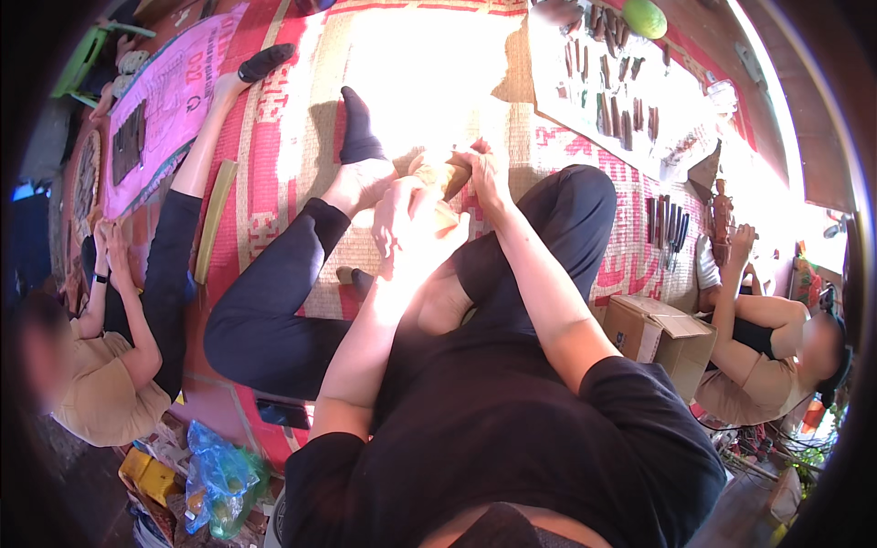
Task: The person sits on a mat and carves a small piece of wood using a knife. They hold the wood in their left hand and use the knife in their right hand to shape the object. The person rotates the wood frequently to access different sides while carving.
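Observation:
Between my hands is a yellowish-brown piece (442, 175), perhaps carved wood; glare washes out its shape. My left hand (413, 224) is closed around its near side, fingers wrapped over it. At its right side, my right hand (490, 175) has its fingers bent and pressed together beside a darker part of the piece. Whether a small tool sits in those right fingers cannot be made out. Both hands are over my crossed legs, close to my dark-socked foot (362, 137).
Dark-handled tools (614, 82) lie in rows on a pale sheet at the far right, with several more (669, 224) on the mat. A cardboard box (660, 338) stands by my right knee. Co-workers sit at left (110, 365) and right (767, 356). A yellowish strip (216, 219) lies left.

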{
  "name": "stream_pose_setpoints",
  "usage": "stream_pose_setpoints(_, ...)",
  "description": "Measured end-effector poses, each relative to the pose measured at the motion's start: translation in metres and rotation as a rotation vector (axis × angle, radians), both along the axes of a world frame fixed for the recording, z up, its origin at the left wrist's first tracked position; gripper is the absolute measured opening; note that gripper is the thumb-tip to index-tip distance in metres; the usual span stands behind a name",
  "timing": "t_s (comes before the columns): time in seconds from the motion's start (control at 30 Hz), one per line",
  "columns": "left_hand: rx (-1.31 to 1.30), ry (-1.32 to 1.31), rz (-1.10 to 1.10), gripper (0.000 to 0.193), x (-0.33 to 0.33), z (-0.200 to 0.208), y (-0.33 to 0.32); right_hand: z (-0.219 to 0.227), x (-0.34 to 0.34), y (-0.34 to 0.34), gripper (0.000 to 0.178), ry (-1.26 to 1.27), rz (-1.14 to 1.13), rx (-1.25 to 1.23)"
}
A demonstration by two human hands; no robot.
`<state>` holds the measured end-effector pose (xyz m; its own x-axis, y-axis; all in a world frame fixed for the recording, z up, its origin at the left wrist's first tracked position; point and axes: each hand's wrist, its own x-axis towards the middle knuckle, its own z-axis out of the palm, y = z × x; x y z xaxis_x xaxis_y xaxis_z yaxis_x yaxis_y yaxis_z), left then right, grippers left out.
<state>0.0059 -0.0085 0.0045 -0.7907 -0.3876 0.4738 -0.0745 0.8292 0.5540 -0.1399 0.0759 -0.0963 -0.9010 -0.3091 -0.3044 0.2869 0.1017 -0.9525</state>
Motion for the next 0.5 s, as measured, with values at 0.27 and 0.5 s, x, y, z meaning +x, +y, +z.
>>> stream_pose_setpoints(0.27, -0.014, 0.007, -0.03, 0.043, 0.004, -0.005, 0.001, 0.017, -0.003, 0.006, 0.007, -0.174, 0.025, -0.179)
stream_pose_setpoints(0.5, -0.03, 0.034, -0.067, 0.042, 0.001, -0.002, 0.001, 0.01, -0.012, 0.015, 0.01, 0.0, 0.023, -0.078)
